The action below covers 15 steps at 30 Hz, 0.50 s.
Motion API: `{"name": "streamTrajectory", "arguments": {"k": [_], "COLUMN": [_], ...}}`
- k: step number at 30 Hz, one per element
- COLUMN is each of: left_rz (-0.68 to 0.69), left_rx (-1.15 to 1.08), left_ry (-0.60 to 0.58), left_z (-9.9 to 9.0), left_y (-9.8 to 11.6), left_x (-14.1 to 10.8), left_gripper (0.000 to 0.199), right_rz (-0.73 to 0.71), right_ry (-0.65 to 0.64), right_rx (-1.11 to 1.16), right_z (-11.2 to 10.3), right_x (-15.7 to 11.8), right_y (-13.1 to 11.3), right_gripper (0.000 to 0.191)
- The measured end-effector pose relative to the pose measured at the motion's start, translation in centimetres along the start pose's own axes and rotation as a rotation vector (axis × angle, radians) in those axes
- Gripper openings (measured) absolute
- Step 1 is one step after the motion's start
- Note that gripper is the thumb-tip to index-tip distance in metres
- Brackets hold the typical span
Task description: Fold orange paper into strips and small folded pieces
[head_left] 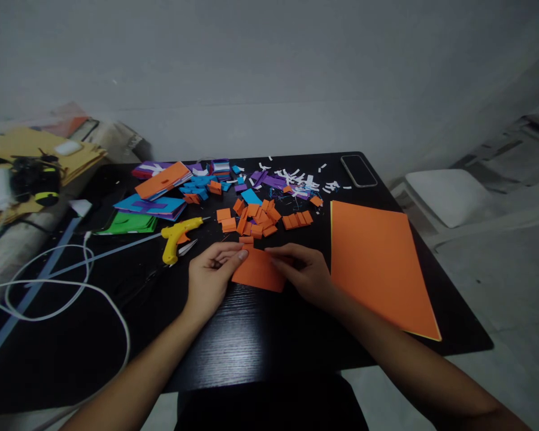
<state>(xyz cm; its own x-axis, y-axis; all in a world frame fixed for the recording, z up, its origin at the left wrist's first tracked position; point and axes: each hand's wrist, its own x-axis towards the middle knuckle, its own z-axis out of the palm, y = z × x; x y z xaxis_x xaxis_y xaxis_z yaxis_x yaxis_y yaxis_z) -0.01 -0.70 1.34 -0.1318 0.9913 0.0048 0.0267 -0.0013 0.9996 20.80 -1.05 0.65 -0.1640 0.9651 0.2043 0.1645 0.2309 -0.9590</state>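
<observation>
Between my hands is a small piece of orange paper [259, 272], held just above the black table. My left hand [213, 272] pinches its upper left corner, thumb on top. At its upper right edge, my right hand [305, 270] grips with thumb and fingers. Just beyond the paper lies a heap of small folded orange paper pieces [258, 216]. A short row of folded orange pieces [297, 219] sits right of that heap. To the left of my left hand rests a yellow glue gun [179, 236], with scissors [187, 247] partly under it.
A stack of large orange sheets [379, 269] lies on the right, near a phone [358, 170]. White and purple paper scraps [291, 179] spread at the back. Folded coloured papers [153, 206] are stacked left. A white cable [103, 287] loops across the black table [224, 359].
</observation>
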Motion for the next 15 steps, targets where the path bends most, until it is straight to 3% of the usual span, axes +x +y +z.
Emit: {"name": "streamTrajectory", "arguments": {"k": [6, 15], "left_rz": [-0.031, 0.052], "left_rx": [0.048, 0.194], "left_ry": [-0.092, -0.062], "left_z": [-0.39, -0.75], "left_y": [-0.11, -0.22], "left_x": [0.5, 0.39], "left_gripper": [0.033, 0.024], "right_rz": [-0.006, 0.003], "right_ry": [0.006, -0.005], "right_rx": [-0.012, -0.022], "right_z": [-0.06, -0.07], "right_x": [0.06, 0.18], "right_y": [0.01, 0.29], "right_gripper": [0.019, 0.02]}}
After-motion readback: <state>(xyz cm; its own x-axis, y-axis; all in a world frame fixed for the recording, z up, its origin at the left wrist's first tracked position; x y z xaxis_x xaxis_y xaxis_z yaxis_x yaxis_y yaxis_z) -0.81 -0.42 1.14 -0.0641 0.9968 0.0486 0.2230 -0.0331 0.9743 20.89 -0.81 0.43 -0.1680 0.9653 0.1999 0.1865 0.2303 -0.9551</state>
